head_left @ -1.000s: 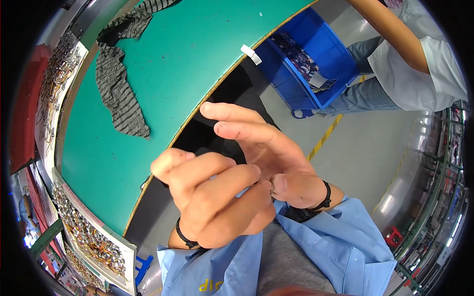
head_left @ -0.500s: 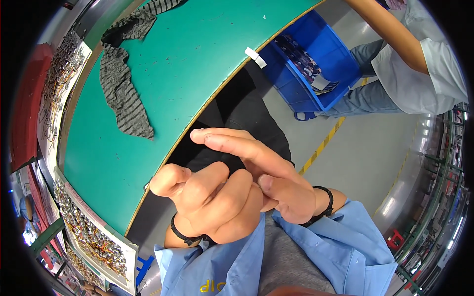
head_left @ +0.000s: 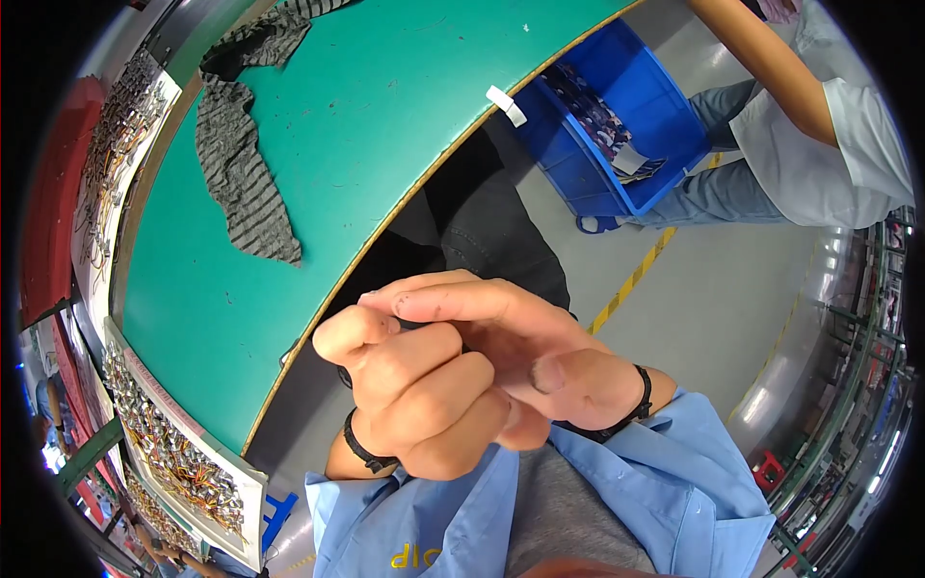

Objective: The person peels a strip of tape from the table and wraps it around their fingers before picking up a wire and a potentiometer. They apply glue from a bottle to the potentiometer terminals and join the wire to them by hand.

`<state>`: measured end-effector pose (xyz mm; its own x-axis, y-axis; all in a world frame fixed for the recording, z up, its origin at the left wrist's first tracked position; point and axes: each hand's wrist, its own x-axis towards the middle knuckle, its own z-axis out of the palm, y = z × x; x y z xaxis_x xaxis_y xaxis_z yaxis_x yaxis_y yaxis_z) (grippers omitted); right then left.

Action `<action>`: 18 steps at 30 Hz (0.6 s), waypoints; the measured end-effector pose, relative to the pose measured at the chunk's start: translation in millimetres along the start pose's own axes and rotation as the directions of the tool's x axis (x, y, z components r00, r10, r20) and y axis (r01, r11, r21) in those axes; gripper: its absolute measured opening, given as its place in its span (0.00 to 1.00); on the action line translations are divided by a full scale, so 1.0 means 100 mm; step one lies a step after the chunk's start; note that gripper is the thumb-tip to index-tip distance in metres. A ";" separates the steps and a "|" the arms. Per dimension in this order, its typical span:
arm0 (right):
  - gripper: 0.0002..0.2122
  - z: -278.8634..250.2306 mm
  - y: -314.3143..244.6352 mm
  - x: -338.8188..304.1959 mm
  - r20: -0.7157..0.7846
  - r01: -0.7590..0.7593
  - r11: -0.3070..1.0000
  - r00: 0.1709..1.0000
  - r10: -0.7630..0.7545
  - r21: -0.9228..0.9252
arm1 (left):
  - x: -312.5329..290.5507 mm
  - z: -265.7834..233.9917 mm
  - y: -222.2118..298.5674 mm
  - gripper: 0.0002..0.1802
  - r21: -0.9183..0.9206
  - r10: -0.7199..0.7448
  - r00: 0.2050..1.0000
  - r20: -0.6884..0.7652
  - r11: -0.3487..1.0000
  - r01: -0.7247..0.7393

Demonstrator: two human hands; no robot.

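My left hand (head_left: 419,390) is closed in a fist in front of my body, just off the table edge, with its knuckles upward. No object shows in it, though its inner side is hidden. My right hand (head_left: 554,352) lies against it on the right, fingers stretched out and together, their tips resting over the left index finger. The right thumb is apart from its fingers, and nothing shows in that palm. Dark bands circle both wrists. Beyond the hands, a crumpled strip of grey-and-black striped fabric (head_left: 241,169) lies on the green table (head_left: 366,106), touched by neither hand.
A white clip (head_left: 506,106) sits on the table's edge. Past it, a blue bin (head_left: 665,116) holds dark patterned pieces, beside another person (head_left: 809,144) in a white top. Panels crowded with small wired metal parts (head_left: 183,462) line the left. Yellow-black tape (head_left: 631,289) marks the floor.
My right fingers have come down onto the left fist, closing the gap between them. The left fist has shifted slightly to the right. The striped fabric stays where it was.
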<state>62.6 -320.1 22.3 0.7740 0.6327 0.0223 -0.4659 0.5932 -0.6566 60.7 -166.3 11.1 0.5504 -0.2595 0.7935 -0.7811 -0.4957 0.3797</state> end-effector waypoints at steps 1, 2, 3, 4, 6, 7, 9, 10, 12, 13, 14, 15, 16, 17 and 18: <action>0.37 0.00 0.00 0.00 -0.001 -0.001 1.000 1.000 0.001 0.000 | 0.01 0.02 -0.02 0.14 -0.064 -0.009 0.999 -0.041 0.998 0.006; 0.38 0.00 -0.01 -0.01 0.000 -0.016 0.998 1.000 0.017 0.053 | 0.01 0.07 -0.03 0.14 -0.064 -0.010 0.999 -0.041 0.998 0.008; 0.39 0.00 -0.02 -0.01 0.001 -0.032 0.994 0.999 0.032 0.107 | 0.04 0.16 -0.05 0.17 -0.195 -0.033 0.992 -0.118 0.981 0.010; 0.40 0.01 -0.02 -0.02 0.004 -0.045 0.986 0.999 0.045 0.160 | 0.12 0.24 -0.06 0.20 -0.321 -0.064 0.980 -0.189 0.947 0.000; 0.40 -0.04 0.03 0.01 0.051 -0.003 0.983 0.999 -0.006 0.183 | 0.17 0.26 -0.04 0.24 -0.440 -0.104 0.961 -0.255 0.898 -0.019; 0.39 -0.07 0.06 0.02 0.096 0.038 0.977 0.994 -0.059 0.208 | 0.18 0.25 -0.02 0.25 -0.520 -0.131 0.970 -0.203 0.854 0.006; 0.38 -0.07 0.08 0.03 0.139 0.076 0.969 0.984 -0.111 0.236 | 0.18 0.23 0.00 0.29 -0.662 -0.170 0.981 -0.091 0.746 0.068; 0.39 -0.05 0.09 0.02 0.108 0.059 0.963 0.990 -0.090 0.263 | 0.18 0.23 -0.01 0.29 -0.662 -0.171 0.981 -0.091 0.747 0.069; 0.41 -0.02 0.10 0.01 0.050 0.026 0.948 0.998 -0.044 0.317 | 0.17 0.23 -0.03 0.28 -0.727 -0.142 0.988 -0.053 0.684 0.059; 0.41 -0.03 0.09 0.01 0.052 0.025 0.947 0.998 -0.043 0.319 | 0.17 0.23 -0.04 0.28 -0.757 -0.126 0.991 -0.036 0.650 0.056; 0.41 -0.03 0.08 0.01 0.073 0.023 0.950 0.996 -0.048 0.312 | 0.18 0.25 -0.03 0.28 -0.760 -0.125 0.992 -0.032 0.647 0.057; 0.41 -0.04 0.06 0.00 0.094 0.021 0.952 0.994 -0.052 0.304 | 0.18 0.29 -0.01 0.27 -0.747 -0.123 0.989 -0.078 0.664 0.024; 0.41 -0.04 0.05 0.00 0.115 0.020 0.955 0.992 -0.057 0.297 | 0.18 0.32 0.01 0.27 -0.732 -0.119 0.985 -0.123 0.681 -0.009; 0.41 -0.02 0.06 -0.01 0.111 0.026 0.954 0.992 -0.062 0.299 | 0.19 0.34 0.01 0.27 -0.716 -0.115 0.979 -0.167 0.697 -0.041; 0.43 0.00 0.07 -0.01 0.099 0.015 0.909 0.993 -0.062 0.416 | 0.19 0.34 0.01 0.27 -0.720 -0.112 0.980 -0.162 0.693 -0.039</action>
<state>58.3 -316.3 18.0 0.7550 0.6411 0.1377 -0.5903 0.7559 -0.2831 80.6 -200.4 10.5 0.5796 -0.0643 0.8124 -0.7755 0.2629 0.5741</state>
